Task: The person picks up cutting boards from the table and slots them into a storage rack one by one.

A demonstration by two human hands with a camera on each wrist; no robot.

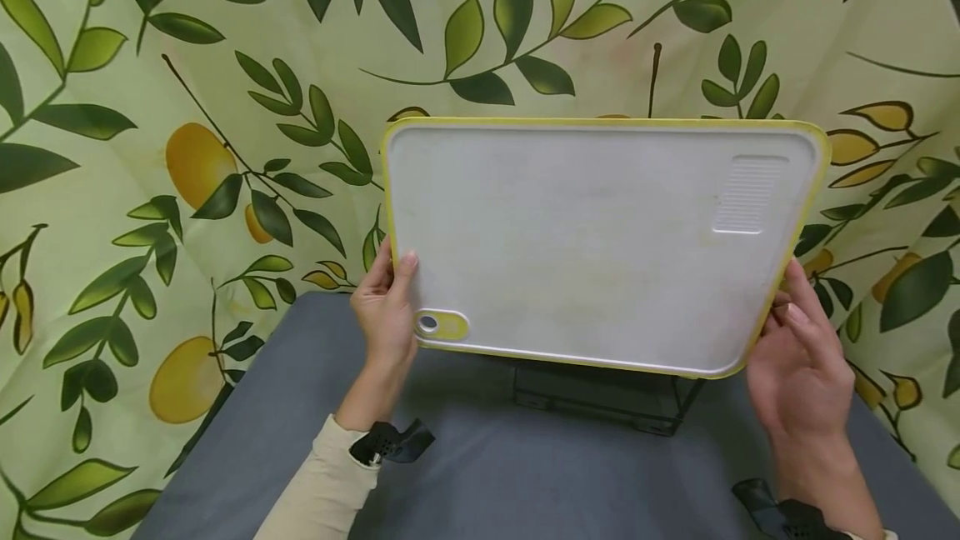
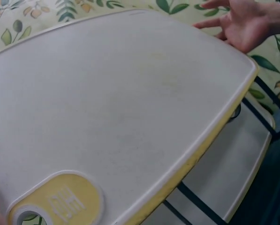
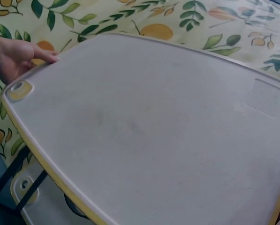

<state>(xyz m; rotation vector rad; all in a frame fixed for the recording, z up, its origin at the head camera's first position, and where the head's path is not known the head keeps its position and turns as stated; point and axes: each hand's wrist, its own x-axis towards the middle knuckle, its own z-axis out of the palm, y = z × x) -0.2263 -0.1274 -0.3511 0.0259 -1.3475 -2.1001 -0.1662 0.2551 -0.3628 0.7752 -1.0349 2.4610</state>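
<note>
A large white cutting board (image 1: 585, 248) with a yellow rim is held up, tilted, above the table. A ribbed patch (image 1: 752, 194) sits in its upper right corner and a yellow tab with a round hole (image 1: 442, 324) in its lower left. My left hand (image 1: 385, 311) grips the left edge, thumb on the white face and fingers behind. At the right edge, my right hand (image 1: 802, 365) has its palm turned towards me, its fingers touching the rim and partly hidden behind it. The thumb lies off the board's face.
Below and behind the board, a black wire rack (image 1: 600, 417) stands on the grey-blue table (image 1: 480, 473). A second white, yellow-edged board (image 3: 53, 201) shows under the raised one, by the rack's wires. Leaf-and-fruit patterned cloth (image 1: 225, 90) hangs around the table.
</note>
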